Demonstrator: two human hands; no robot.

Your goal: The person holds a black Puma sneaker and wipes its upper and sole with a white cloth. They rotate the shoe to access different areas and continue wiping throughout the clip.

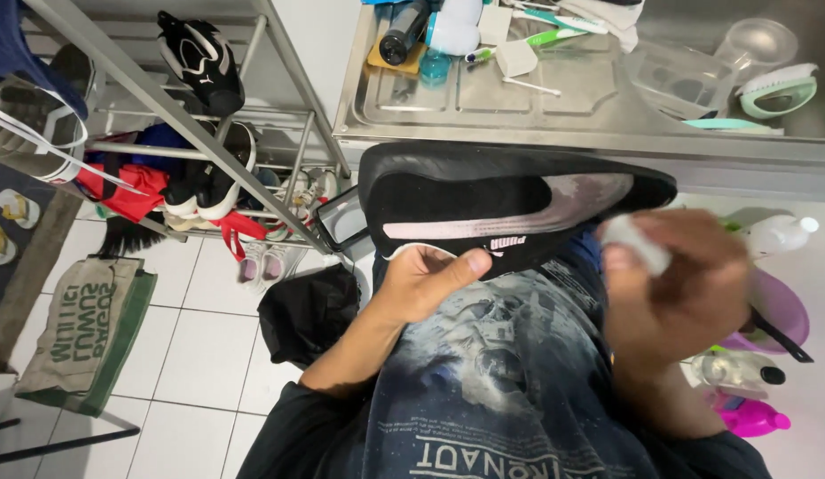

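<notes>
A black shoe [483, 197] with a pale stripe along its side lies on its side in front of me, sole edge upward. My left hand [426, 282] grips it from below near the heel, thumb pressed on the side. My right hand [687, 293] is closed around a small white wad [634, 241], a cloth or tissue, held against the toe end of the stripe. The right hand is blurred.
A steel counter [590, 133] behind the shoe carries bottles, toothbrushes and clear containers. A metal shoe rack [208, 151] with several shoes stands at the left. A black bag [310, 310] and a cloth bag [84, 328] lie on the white tile floor. Bottles and a purple bowl [776, 306] sit at the right.
</notes>
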